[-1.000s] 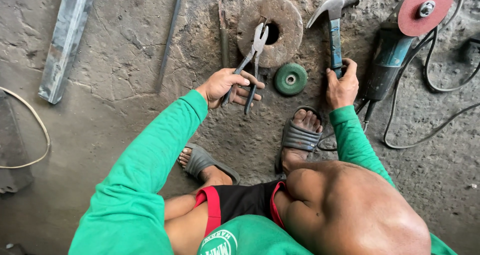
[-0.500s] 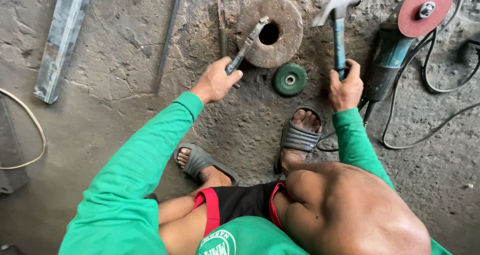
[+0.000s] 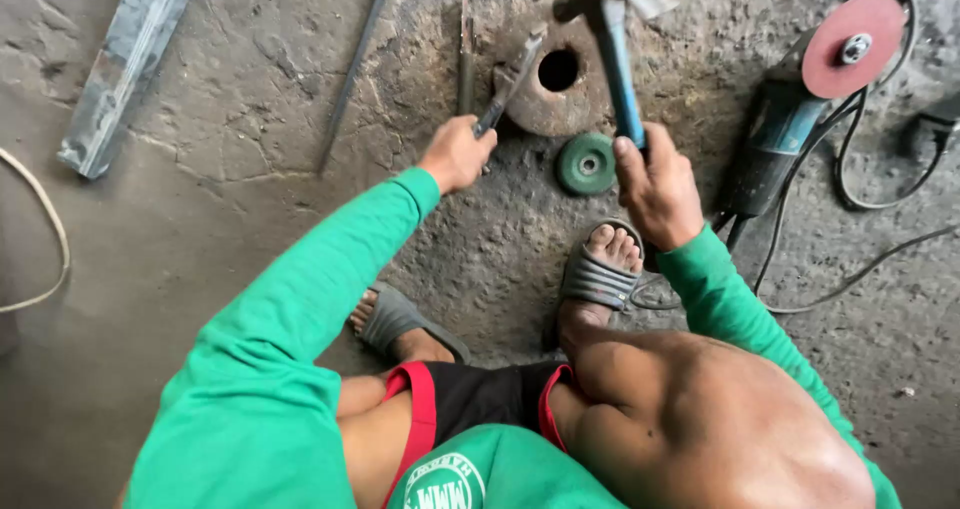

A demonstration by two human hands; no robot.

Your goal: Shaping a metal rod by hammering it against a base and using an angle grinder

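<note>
- The left hand (image 3: 455, 154) was wrapped tight around the handles of the pliers (image 3: 508, 84).
- The pliers' tip rested on the left side of the rusty round metal ring (image 3: 530, 109), which lay on the rough floor (image 3: 250, 219) near its far edge.
- The right hand (image 3: 655, 184) was closed around the blue handle of the hammer (image 3: 612, 39), and the hammer head was lifted above the ring.
- The two hands were apart, with a small green disc (image 3: 586, 163) lying on the floor between them.
- A thin metal rod (image 3: 465, 64) lay just left of the ring.
- A grinder (image 3: 790, 109) with a red disc lay at the far right of the floor.
- A flat metal bar (image 3: 125, 64) lay at the far left.
</note>
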